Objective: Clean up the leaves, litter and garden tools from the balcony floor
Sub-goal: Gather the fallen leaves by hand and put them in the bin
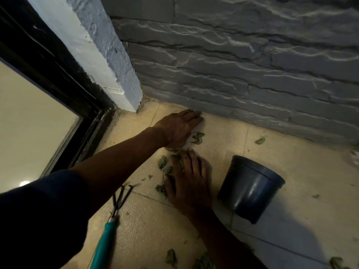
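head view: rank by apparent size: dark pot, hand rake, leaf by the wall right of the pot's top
1. Dark pot, lying on its side.
2. Hand rake: longer than the pot but thinner, partly cut off by the frame edge and nearer the camera, so 1 and 2 are unsure.
3. Leaf, clearly smallest.

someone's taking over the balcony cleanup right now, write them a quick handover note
Left hand: flat on the tile near the stone wall, palm down, holding nothing.
Right hand: flat on the floor over a cluster of green leaves, which lies between the two hands.
Hand rake with teal handle: lying on the floor to the left, untouched.
Dark pot: on its side to the right of the hands, mouth pointing away.
Done: nothing visibly collected.
Left: gather the central leaves, then the strays by the wall and along the bottom edge; pick up the rake and pot.
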### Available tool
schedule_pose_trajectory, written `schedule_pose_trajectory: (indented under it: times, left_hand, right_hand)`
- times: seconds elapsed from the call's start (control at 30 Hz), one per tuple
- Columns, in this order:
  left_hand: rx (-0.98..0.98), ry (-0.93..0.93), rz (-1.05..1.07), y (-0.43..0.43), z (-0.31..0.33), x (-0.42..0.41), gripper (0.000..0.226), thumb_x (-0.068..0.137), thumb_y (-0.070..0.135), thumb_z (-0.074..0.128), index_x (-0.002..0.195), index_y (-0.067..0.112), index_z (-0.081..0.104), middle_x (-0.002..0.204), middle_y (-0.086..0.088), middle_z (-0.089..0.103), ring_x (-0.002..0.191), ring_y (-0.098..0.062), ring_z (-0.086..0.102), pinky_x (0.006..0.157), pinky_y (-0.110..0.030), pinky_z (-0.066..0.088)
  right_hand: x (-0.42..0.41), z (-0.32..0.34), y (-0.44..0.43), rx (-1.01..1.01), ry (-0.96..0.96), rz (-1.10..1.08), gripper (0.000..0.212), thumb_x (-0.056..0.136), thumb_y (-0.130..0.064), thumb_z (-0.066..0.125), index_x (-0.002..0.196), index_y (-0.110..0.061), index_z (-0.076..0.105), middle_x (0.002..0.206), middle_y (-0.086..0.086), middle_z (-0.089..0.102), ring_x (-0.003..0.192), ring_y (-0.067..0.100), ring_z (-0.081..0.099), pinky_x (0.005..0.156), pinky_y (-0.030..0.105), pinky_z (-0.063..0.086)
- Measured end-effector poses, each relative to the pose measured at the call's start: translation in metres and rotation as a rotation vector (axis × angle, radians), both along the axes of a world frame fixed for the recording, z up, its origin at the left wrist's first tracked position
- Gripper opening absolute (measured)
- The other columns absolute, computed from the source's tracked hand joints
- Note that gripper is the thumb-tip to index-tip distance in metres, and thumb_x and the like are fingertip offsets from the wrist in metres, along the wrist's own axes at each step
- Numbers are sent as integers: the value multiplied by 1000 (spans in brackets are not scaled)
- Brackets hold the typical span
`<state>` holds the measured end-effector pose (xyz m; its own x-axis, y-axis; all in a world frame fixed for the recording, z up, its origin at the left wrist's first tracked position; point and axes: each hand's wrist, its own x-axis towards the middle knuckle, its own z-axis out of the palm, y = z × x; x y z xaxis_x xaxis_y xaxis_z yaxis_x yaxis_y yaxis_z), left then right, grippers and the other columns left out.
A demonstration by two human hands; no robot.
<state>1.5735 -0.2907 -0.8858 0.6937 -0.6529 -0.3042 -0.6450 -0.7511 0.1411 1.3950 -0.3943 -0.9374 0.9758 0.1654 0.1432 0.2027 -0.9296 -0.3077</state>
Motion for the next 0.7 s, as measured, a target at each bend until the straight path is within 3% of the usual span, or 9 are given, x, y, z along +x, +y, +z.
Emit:
schedule_pose_trajectory:
  times: [0.07,0.13,0.23,0.3,0.4,0.53,0.63,0.7]
  left_hand:
    - [70,36,17,4,-3,-8,88,95,18,57,165,12,4,174,-12,0,160,-30,0,129,-41,14]
    - [6,70,17,21,-2,-27,87,91,15,51,165,12,7,173,-11,1,160,-29,-3,130,-39,11]
    - [-174,100,-37,50,0,-69,70,94,33,30,162,17,31,170,-6,24,160,-24,14,127,-39,24]
    - [-234,37,-54,64,1,-87,59,102,40,31,157,22,42,166,-4,36,156,-20,26,125,-41,29]
    - [-204,-69,118,69,0,-79,63,105,54,32,159,23,35,171,-6,21,159,-25,15,126,-45,22]
    - [-84,25,371,53,-11,-61,92,93,78,17,167,24,8,174,-6,-8,159,-28,-11,128,-56,5]
    - [-131,76,403,36,-23,-88,93,89,77,7,166,27,1,173,-4,-14,158,-30,-19,127,-58,-2]
    - [-211,129,365,32,-24,-120,84,94,69,7,166,26,6,173,-4,-10,158,-30,-18,128,-55,-3]
  right_hand:
    - [-1,1,1,24,-59,-2,56,97,-45,55,145,-15,55,151,14,51,146,35,39,118,58,31]
    - [-2,1,-1,50,-143,-9,45,96,-39,58,133,-13,63,139,15,59,136,36,49,118,57,30]
    - [-4,5,-3,63,-182,-45,34,94,-35,61,120,-14,63,127,14,59,124,35,52,118,55,28]
    - [-4,6,-3,54,-172,-68,38,92,-36,62,122,-13,59,129,17,56,126,37,49,118,56,24]
    - [-1,8,-2,45,-91,-91,50,96,-41,52,139,-16,48,148,16,46,142,37,38,120,57,19]
    - [7,16,-2,69,-26,-314,55,94,-34,47,146,-18,45,156,13,39,148,36,31,120,57,22]
    - [13,16,-1,141,12,-424,56,96,-32,42,150,-17,41,159,13,35,151,34,26,121,56,24]
    - [13,12,-1,180,24,-395,58,97,-36,36,152,-16,39,161,13,33,153,33,24,123,54,23]
